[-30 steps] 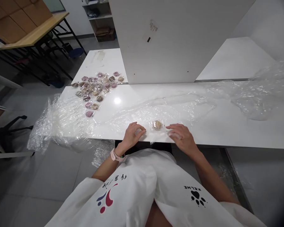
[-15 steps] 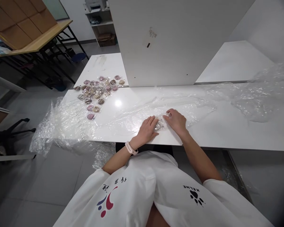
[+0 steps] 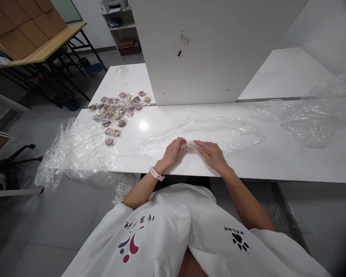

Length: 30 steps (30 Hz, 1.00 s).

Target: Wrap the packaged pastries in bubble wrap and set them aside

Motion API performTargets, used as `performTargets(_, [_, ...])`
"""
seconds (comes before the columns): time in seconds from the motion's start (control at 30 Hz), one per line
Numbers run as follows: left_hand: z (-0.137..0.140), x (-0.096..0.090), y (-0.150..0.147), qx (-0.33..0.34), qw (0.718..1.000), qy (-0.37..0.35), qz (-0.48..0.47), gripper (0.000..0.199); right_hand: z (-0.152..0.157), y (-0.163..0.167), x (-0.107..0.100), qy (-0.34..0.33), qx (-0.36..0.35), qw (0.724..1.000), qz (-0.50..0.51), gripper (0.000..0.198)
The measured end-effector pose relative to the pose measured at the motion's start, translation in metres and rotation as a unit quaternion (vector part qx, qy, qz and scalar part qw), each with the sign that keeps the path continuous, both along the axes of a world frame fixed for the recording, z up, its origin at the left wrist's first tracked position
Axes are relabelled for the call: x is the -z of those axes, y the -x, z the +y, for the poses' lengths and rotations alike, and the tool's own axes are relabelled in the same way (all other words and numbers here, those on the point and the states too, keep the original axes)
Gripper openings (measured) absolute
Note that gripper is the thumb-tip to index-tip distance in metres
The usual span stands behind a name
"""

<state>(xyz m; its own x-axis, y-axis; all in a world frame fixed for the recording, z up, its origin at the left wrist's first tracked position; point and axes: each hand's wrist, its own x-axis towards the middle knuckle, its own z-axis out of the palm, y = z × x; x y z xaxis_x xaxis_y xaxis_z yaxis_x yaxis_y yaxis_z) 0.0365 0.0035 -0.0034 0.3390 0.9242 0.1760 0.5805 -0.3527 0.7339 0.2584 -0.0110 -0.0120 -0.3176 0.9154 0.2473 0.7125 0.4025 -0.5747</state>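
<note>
Both hands meet over the near part of the white table, gripping a small clear plastic packet (image 3: 191, 146) from its two sides. My left hand (image 3: 173, 152), with a pale pink band on the wrist, has its fingers closed on the packet's left end. The fingers of my right hand (image 3: 212, 154) are pinched on the right end. What lies inside the packet is too small to make out. Under and beyond the hands spreads a thin clear plastic sheet (image 3: 233, 132).
Several wrapped purple and brown pieces (image 3: 117, 111) lie heaped at the table's left. A bundle of clear plastic bags (image 3: 83, 146) hangs over the left front edge. Crumpled clear film (image 3: 308, 127) covers the right side. A white upright panel (image 3: 196, 69) rises behind the table.
Both hands have shifted from resting flat around the packet to gripping its two ends. The packet now stretches between the fingertips. The other things stay as they were.
</note>
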Motion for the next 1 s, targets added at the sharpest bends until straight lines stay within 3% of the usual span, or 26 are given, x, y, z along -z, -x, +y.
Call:
performTargets(0.1, [0.016, -0.002, -0.002, -0.059, 0.997, 0.041, -0.002, 0.016, 0.024, 0.006, -0.001, 0.060, 0.056, 0.995, 0.060, 0.038])
performTargets(0.2, [0.034, -0.006, -0.006, -0.114, 0.989, 0.085, 0.048, 0.011, 0.050, 0.015, -0.003, 0.137, 0.134, 0.981, 0.042, 0.032])
performTargets(0.27, [0.038, -0.011, -0.006, -0.139, 0.983, 0.046, 0.112, 0.007, 0.059, 0.019, -0.004, 0.145, 0.164, 0.976, 0.002, 0.029])
performTargets(0.37, [0.026, -0.017, -0.002, -0.111, 0.975, -0.095, 0.168, 0.013, 0.051, 0.018, -0.005, 0.028, 0.145, 0.989, -0.028, 0.031])
performTargets(0.47, [0.006, -0.012, 0.007, 0.019, 0.974, -0.151, 0.166, 0.022, 0.028, 0.005, 0.001, -0.077, 0.033, 0.995, -0.050, 0.038])
performTargets(0.53, [-0.001, -0.004, 0.012, 0.062, 0.975, -0.132, 0.165, 0.037, 0.016, -0.003, 0.009, -0.071, -0.037, 0.995, -0.061, 0.045])
performTargets(0.6, [0.000, 0.003, 0.013, 0.033, 0.980, -0.097, 0.168, 0.043, 0.012, -0.006, 0.016, -0.048, -0.050, 0.996, -0.057, 0.048])
performTargets(0.77, [0.015, -0.006, 0.007, -0.049, 0.987, -0.004, 0.152, 0.020, 0.025, -0.001, 0.013, -0.017, 0.052, 0.998, 0.003, 0.038])
performTargets(0.93, [0.022, -0.023, 0.010, -0.065, 0.984, 0.133, 0.102, 0.026, 0.038, -0.001, -0.006, 0.134, 0.080, 0.988, -0.017, 0.032])
performTargets(1.0, [0.025, -0.024, 0.011, -0.094, 0.978, 0.140, 0.126, 0.026, 0.039, 0.001, -0.011, 0.107, 0.119, 0.985, -0.063, 0.029])
